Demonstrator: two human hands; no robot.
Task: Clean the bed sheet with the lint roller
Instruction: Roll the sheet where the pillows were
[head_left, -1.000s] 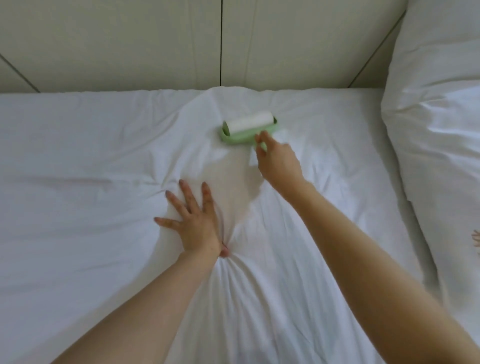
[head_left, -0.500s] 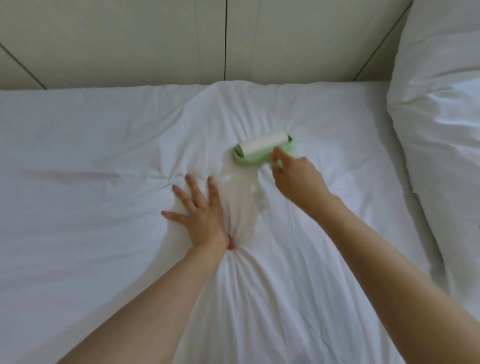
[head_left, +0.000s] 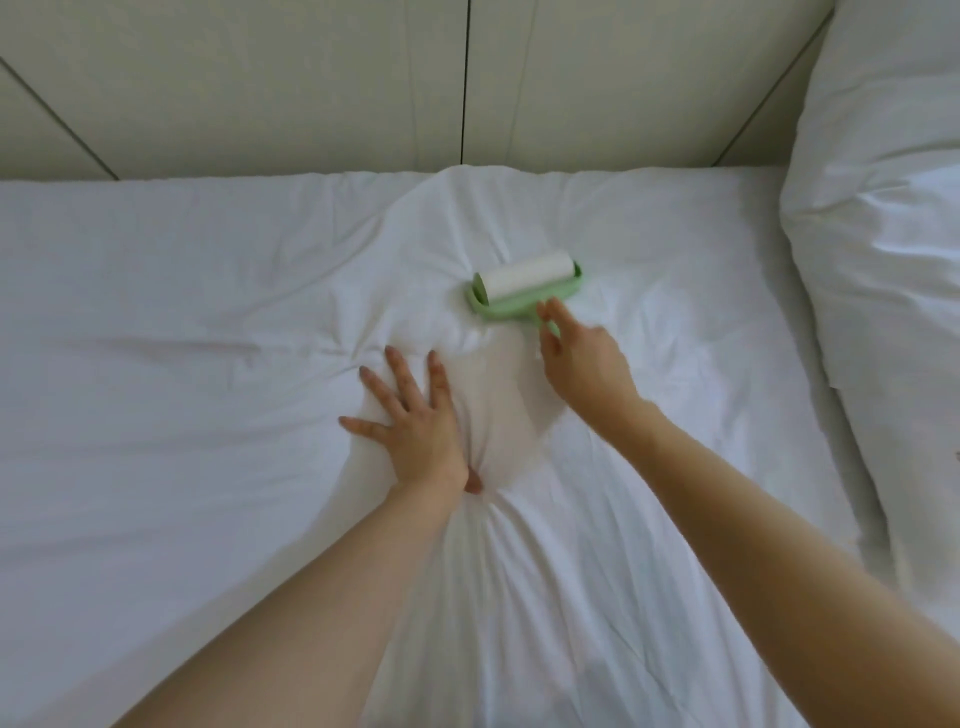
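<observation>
- i see the lint roller (head_left: 524, 286) resting on the bed sheet (head_left: 208, 312), past the middle of the bed and near its far edge. its white roll sits in a pale green frame, turned slightly askew.
- the right hand (head_left: 582, 364) grips the green handle that runs back from the frame. its fingers are curled round the handle, and one finger reaches forward to the frame. the hand is a little blurred.
- the left hand (head_left: 415, 421) lies flat on the sheet, nearer to me and left of the roller, apart from it. its fingers are straight and spread, and the palm presses down.
- i see the sheet bunch into folds that radiate from under the heel of that hand, with a smoother stretch between the two hands.
- a white pillow (head_left: 883, 234) lies along the right side of the bed, well apart from the roller.
- a pale panelled wall (head_left: 311, 88) stands behind the bed's far edge.
</observation>
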